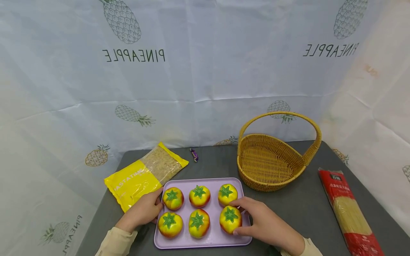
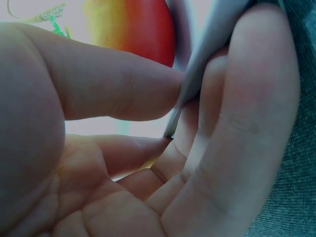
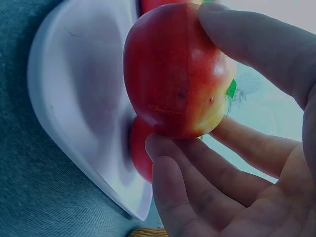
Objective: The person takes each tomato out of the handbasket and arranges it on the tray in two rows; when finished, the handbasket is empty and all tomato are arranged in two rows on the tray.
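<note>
A lilac tray carries two rows of yellow-and-red toy fruits with green star-shaped leaf tops, such as the front-left one. My left hand pinches the tray's left rim; in the left wrist view the thumb lies on top and fingers curl beneath the rim. My right hand grips the front-right toy fruit between thumb and fingers. In the right wrist view this toy fruit shows its red side, with another red fruit just behind it.
A yellow bag of pasta lies at the left, close to the tray. A small purple-wrapped candy is near the back edge. The handled wicker basket stands at the back right, and a red noodle packet lies along the right edge.
</note>
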### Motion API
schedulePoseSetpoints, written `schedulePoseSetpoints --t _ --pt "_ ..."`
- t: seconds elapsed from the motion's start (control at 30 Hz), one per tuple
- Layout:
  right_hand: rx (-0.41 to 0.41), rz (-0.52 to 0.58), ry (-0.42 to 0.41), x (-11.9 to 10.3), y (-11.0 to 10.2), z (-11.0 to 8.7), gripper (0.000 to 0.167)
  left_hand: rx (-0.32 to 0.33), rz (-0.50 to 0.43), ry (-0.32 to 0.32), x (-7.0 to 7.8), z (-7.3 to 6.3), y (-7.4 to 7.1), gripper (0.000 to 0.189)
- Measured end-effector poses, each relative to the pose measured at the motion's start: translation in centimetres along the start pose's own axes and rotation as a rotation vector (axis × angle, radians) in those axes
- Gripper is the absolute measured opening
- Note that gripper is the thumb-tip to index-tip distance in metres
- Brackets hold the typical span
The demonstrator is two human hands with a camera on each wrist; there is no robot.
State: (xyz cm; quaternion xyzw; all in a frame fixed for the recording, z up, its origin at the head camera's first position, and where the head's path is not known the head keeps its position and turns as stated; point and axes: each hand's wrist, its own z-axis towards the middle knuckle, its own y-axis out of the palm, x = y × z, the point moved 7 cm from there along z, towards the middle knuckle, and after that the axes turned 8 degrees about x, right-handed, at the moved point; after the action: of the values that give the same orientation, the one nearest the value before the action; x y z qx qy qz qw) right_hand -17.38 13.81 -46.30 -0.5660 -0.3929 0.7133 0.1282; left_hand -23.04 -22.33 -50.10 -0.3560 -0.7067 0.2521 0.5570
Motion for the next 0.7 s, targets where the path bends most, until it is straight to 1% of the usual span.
schedulePoseSetpoints --t 0.17,0.37,0.53,0.7 --pt "-0.003 0.007 -0.013 0.15 0.49 0.09 0.065 0.000 -0.005 -0.007 -0.04 -0.08 0.05 0.068" --pt "-0.008 0.005 -0.006 0.38 0.81 0.12 0.064 0.003 -0.001 -0.004 0.03 -0.20 -0.04 0.068" --pt "0.000 0.006 -0.026 0.42 0.90 0.10 0.064 0.004 0.000 -0.006 0.11 -0.24 -0.05 0.068" --pt "-0.016 0.017 0.006 0.62 1.01 0.10 0.064 0.001 0.006 0.002 0.08 -0.04 -0.01 0.067"
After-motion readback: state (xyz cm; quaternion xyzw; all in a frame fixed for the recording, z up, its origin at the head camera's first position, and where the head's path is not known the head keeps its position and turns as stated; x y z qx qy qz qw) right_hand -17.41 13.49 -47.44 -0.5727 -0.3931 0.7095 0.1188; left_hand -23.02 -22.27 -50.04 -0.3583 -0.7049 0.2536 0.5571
